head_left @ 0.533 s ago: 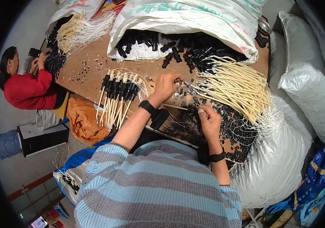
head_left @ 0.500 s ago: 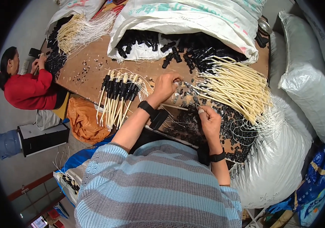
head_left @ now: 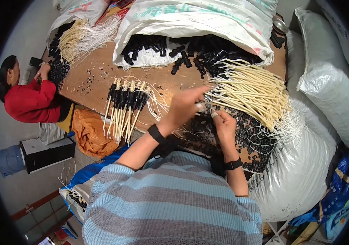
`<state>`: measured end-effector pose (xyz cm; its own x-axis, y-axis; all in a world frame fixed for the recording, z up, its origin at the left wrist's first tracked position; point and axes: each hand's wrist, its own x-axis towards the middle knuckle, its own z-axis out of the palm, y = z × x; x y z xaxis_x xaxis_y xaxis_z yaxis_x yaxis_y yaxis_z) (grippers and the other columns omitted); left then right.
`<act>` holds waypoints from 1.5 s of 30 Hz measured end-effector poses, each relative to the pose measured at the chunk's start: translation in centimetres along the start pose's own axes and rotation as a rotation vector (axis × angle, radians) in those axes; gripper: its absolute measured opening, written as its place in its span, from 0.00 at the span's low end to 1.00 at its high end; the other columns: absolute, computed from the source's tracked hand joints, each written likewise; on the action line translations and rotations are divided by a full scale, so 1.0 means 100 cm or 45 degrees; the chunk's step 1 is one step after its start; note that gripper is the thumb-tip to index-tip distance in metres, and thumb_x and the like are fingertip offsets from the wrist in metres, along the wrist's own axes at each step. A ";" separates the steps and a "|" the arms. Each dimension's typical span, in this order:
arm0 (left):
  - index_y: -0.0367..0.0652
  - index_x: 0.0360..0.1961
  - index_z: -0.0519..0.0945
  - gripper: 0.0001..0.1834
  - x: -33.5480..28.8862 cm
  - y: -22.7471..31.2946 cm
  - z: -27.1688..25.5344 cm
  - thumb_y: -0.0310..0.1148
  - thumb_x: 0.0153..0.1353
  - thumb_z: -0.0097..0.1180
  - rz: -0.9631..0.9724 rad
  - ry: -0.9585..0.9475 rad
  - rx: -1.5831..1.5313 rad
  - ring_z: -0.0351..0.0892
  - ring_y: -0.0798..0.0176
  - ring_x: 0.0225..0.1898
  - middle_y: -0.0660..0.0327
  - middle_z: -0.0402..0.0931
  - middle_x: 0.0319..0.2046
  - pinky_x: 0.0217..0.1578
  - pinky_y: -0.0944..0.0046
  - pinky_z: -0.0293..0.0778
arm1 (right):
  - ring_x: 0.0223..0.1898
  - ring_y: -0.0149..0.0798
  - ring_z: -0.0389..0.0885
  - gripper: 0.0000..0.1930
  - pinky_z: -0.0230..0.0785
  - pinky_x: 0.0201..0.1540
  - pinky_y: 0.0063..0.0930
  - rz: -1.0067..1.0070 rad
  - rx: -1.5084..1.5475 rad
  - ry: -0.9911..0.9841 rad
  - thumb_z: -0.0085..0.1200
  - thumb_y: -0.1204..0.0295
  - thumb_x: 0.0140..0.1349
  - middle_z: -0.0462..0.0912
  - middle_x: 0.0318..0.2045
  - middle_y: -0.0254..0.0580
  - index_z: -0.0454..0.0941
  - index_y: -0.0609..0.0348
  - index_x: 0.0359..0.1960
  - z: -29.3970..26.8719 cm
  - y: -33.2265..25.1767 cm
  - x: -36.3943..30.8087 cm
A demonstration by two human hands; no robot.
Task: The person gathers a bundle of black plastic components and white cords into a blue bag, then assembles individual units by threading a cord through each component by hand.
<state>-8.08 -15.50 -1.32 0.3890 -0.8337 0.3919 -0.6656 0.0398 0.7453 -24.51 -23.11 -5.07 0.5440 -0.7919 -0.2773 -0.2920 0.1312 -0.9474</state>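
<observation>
My left hand [head_left: 184, 108], with a black wristband, stretches right across the wooden table [head_left: 97, 77]. Its blurred fingertips reach the near ends of a pile of cream cables [head_left: 250, 96]; whether they grip one is unclear. My right hand [head_left: 224, 124], wearing a black watch, sits just below and pinches a small part at its fingertips. It hovers over a heap of small black pieces [head_left: 252, 134]. To the left lies a fanned row of finished cream cables with black plugs [head_left: 125, 104].
An open white sack of black plugs [head_left: 182, 53] lies at the back of the table. A person in red [head_left: 31, 100] works at the left end beside more cables [head_left: 80, 38]. Full white sacks [head_left: 325, 69] stand at the right, an orange bag [head_left: 88, 132] and a black box [head_left: 46, 153] on the floor.
My left hand has swung right and a little down, toward the cream cable pile. My right hand has stayed over the black pieces.
</observation>
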 end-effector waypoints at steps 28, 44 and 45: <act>0.38 0.30 0.84 0.10 -0.021 0.003 0.016 0.17 0.45 0.57 -0.463 -0.108 -0.452 0.74 0.67 0.26 0.61 0.77 0.24 0.27 0.68 0.70 | 0.16 0.26 0.67 0.05 0.62 0.22 0.21 -0.408 -0.285 0.056 0.61 0.73 0.56 0.74 0.14 0.37 0.81 0.61 0.31 0.009 -0.024 -0.012; 0.44 0.52 0.77 0.28 -0.018 0.007 0.005 0.23 0.43 0.61 0.036 -0.347 -0.162 0.81 0.50 0.39 0.54 0.81 0.42 0.42 0.60 0.77 | 0.15 0.18 0.55 0.11 0.48 0.19 0.14 -0.050 0.850 -0.315 0.53 0.76 0.62 0.72 0.23 0.26 0.78 0.65 0.46 -0.021 -0.041 -0.016; 0.44 0.49 0.78 0.26 -0.017 0.003 0.002 0.23 0.43 0.61 0.042 -0.334 -0.155 0.82 0.51 0.37 0.54 0.81 0.41 0.39 0.59 0.77 | 0.13 0.25 0.62 0.15 0.54 0.17 0.20 -0.083 0.501 -0.238 0.53 0.78 0.58 0.78 0.24 0.33 0.79 0.62 0.48 -0.026 -0.034 -0.015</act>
<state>-9.04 -14.19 -1.87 0.1801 -0.9442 0.2758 -0.5873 0.1216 0.8002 -26.35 -23.91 -0.98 0.6951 -0.6892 -0.2046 0.0501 0.3304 -0.9425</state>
